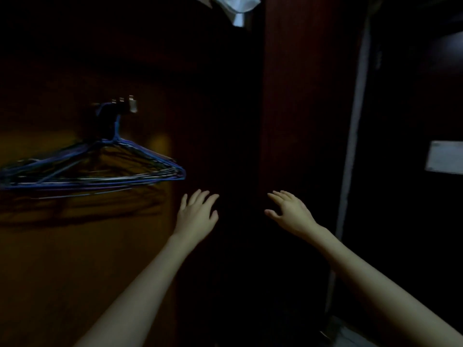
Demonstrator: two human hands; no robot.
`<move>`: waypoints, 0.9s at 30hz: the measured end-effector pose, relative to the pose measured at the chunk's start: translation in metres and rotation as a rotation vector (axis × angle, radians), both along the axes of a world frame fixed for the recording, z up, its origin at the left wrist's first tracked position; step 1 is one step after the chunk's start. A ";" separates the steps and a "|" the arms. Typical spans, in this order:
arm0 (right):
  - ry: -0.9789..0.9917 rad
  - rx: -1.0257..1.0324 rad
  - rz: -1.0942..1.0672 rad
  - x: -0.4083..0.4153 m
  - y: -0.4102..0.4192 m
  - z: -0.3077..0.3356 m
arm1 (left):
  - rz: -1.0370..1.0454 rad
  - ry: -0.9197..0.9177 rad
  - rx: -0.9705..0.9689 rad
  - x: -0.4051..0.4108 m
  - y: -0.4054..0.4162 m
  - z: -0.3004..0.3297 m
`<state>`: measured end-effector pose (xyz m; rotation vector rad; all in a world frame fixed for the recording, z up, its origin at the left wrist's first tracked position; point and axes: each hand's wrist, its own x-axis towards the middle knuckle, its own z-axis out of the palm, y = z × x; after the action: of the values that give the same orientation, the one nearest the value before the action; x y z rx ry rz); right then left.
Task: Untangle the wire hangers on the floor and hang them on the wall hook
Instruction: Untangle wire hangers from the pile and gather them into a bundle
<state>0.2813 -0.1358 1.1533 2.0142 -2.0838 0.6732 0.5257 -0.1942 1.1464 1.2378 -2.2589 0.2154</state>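
Several blue wire hangers (100,169) hang in a bunch from a metal wall hook (126,105) on the dark brown wall at the left. My left hand (196,214) is stretched out below and to the right of the bunch, fingers straight, holding nothing and apart from the hangers. My right hand (292,212) reaches forward beside it, fingers relaxed and spread, also holding nothing. The room is very dark.
A reddish-brown wooden panel (308,121) stands upright ahead. White cloth (238,8) hangs at the top edge. A pale vertical strip (353,146) runs down the right side, and a whitish rectangular plate (444,157) sits at the far right.
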 end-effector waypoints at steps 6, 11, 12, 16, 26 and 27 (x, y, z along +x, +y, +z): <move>0.025 0.022 -0.281 -0.106 0.088 0.000 | -0.219 0.001 -0.015 -0.135 0.036 -0.007; 0.027 0.038 -0.459 -0.188 0.146 -0.010 | -0.389 0.015 -0.002 -0.246 0.066 -0.012; 0.025 0.045 -0.487 -0.203 0.156 -0.012 | -0.416 0.026 -0.003 -0.267 0.072 -0.014; 0.024 0.054 -0.577 -0.257 0.186 -0.033 | -0.525 0.040 0.028 -0.341 0.098 -0.037; -0.083 0.032 -0.745 -0.343 0.223 -0.182 | -0.717 0.041 0.131 -0.467 0.118 -0.183; -0.096 0.054 -0.773 -0.350 0.223 -0.214 | -0.729 0.035 0.148 -0.476 0.118 -0.216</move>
<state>-0.0689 0.0870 0.9397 1.0347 -2.6705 0.5588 0.0495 -0.0763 0.9308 0.4069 -2.5594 -0.2479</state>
